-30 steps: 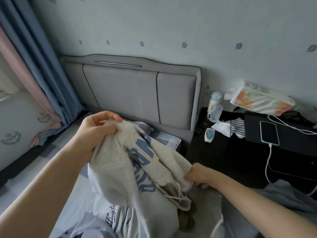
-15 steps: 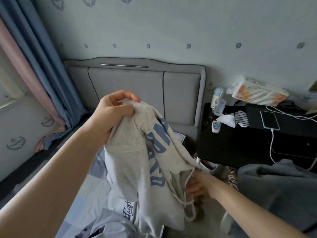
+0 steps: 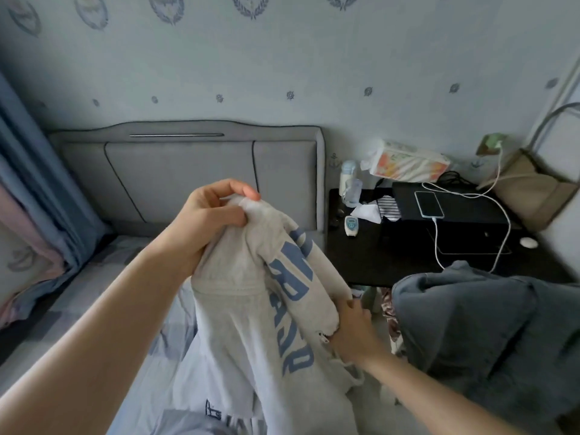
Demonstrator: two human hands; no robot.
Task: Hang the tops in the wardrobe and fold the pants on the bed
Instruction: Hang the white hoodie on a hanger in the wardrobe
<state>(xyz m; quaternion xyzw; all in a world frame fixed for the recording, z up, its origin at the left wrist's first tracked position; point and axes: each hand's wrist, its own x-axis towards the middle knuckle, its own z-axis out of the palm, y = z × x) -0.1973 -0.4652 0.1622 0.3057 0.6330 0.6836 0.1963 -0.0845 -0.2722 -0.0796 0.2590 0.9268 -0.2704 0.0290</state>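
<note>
The right hand is low and close, and its fingers curl into a fold of the grey sweatshirt, holding it from the side. The sweatshirt has big blue letters and hangs down between the two hands, over the bed. The left hand is higher up and squeezes the top of the sweatshirt tight in its fingers. Just right of the right hand lies a dark grey heap of clothes. Past that heap stands a black table with a phone on a white cable. Behind the left hand is the grey headboard.
</note>
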